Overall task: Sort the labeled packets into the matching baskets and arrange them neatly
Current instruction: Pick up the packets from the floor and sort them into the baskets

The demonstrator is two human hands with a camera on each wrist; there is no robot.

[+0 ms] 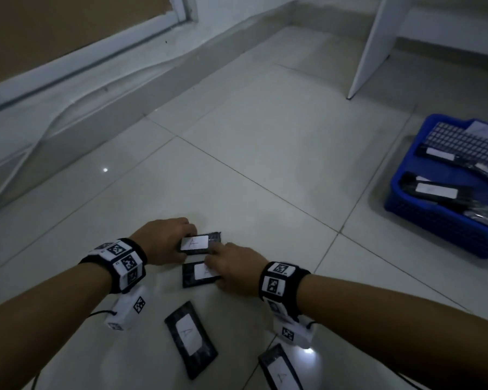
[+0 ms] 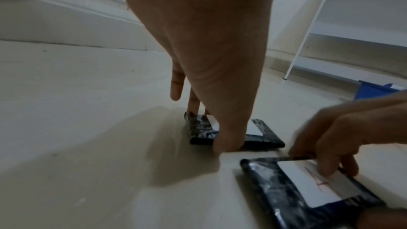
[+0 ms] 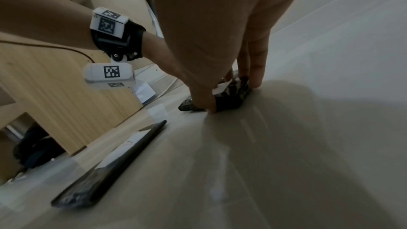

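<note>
Four dark packets lay on the pale tiled floor [image 1: 265, 153], each with a white label marked "A". The far packet [image 1: 199, 243] sat in the left hand [image 1: 164, 240] — thumb at its near edge and fingers at its far edge, curled round it, as the left wrist view showed. It was flat on the floor. Just below it lay the second packet [image 1: 197, 274]. The right hand [image 1: 237, 270] had hold of this one, with fingertips on its label and the thumb at its near edge — a bent, closed grip around the packet. The two held packets were near each other but apart.

Closer to the person, a third packet [image 1: 190, 339] lay alone on the floor, turned at a slant. One more packet [image 1: 281, 370] lay by the bottom edge, partly cut off. No hand touched these two.

Well off to the right sat a blue basket [image 1: 434, 220]. Some dark packets with white labels were piled in it, and I could not read their letters.

Both wrists wore black bands with black-and-white square tags. A white panel leg [image 1: 375, 46] stood on the floor beyond the basket.
</note>
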